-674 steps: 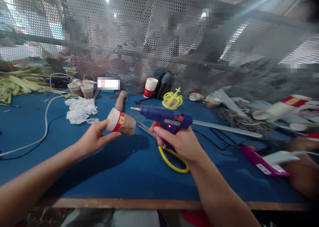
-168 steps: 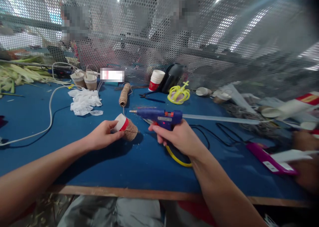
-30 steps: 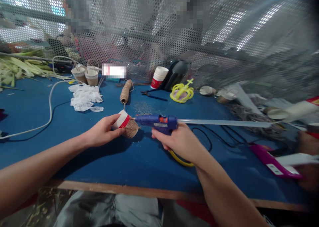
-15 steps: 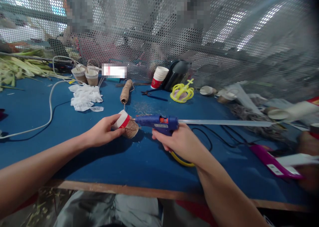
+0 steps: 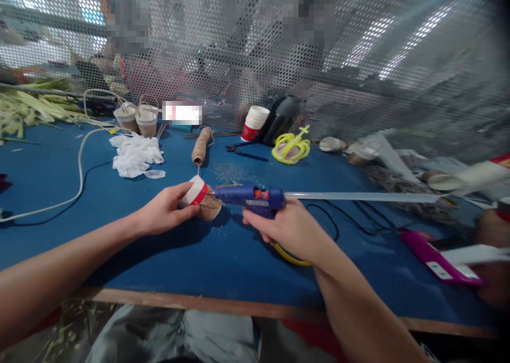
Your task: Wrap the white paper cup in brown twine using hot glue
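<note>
My left hand [image 5: 169, 210] is closed on a paper cup [image 5: 194, 192], white with a red band, tilted on its side. Brown twine [image 5: 210, 205] covers the cup's right-hand part. In my right hand [image 5: 285, 225] is a blue hot glue gun [image 5: 255, 197], gripped by its handle. Its nozzle reaches the cup where the twine meets the red band; whether it touches cannot be made out. A long clear glue stick [image 5: 358, 196] sticks out of the gun's back. Behind the cup lies a roll of twine [image 5: 202, 146], with a strand running down to the cup.
Crumpled white gloves [image 5: 137, 154], pliers [image 5: 247, 153], a yellow crown [image 5: 291, 148] and stacked cups [image 5: 255, 123] lie beyond my hands. Twine-wrapped cups [image 5: 146, 123] stand back left. A purple power strip [image 5: 438, 259] and cords are at right. A perforated metal screen [image 5: 231, 44] closes off the back.
The glue gun has shifted very slightly to the left toward the cup. Otherwise both hands hold nearly the same place.
</note>
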`<state>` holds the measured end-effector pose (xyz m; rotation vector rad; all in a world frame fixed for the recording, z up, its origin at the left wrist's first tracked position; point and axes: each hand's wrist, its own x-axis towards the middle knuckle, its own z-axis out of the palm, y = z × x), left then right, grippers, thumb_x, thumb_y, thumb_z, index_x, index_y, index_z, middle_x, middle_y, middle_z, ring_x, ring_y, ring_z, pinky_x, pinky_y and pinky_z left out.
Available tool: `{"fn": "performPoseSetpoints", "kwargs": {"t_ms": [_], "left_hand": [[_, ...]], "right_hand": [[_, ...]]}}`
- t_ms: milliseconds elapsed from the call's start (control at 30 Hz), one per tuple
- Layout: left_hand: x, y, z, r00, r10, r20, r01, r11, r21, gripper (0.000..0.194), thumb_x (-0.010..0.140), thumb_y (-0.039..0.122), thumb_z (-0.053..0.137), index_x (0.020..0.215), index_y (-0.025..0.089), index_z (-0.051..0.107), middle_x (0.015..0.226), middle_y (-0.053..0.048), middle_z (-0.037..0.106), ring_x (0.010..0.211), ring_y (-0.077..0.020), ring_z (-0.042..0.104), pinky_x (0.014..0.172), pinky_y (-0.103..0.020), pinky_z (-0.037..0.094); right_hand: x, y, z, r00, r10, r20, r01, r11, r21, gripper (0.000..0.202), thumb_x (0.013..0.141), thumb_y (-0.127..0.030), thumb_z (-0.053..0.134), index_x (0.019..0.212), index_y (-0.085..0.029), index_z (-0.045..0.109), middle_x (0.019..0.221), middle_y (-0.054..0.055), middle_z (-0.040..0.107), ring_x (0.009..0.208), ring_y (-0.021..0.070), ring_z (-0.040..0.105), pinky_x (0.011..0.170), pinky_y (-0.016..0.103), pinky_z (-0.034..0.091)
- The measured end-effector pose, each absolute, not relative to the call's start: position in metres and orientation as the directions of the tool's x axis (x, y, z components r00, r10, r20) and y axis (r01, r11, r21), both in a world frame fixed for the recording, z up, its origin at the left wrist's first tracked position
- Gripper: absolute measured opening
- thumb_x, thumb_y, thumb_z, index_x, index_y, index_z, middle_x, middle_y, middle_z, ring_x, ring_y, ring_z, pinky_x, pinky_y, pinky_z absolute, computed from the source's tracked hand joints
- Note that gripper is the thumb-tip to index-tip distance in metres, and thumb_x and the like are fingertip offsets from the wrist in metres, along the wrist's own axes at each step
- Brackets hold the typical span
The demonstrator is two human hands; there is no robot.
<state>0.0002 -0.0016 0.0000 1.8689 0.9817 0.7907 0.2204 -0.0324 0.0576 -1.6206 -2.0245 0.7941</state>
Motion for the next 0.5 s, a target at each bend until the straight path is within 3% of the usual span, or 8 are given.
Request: {"fn": "performPoseSetpoints", "kwargs": {"t_ms": [500], "left_hand": [[0.0002,-0.0025,0.0018,0.497,0.854,0.152,0.315,-0.341,0.886,0.034,0.077,0.029,0.052,0.104,0.009,0.054,0.092,-0.008,0.064,0.078,-0.0189,0.058,0.071,-0.029,0.047]], "right_hand": [[0.2170,-0.0378,0.0595,-0.234,0.972,-0.012,0.750,0.172,-0.639,0.023,0.072,-0.024,0.053,0.050,-0.019,0.053,0.038,-0.004,0.051,0.038,0.0102,0.053,0.043,0.020,0.042]]}}
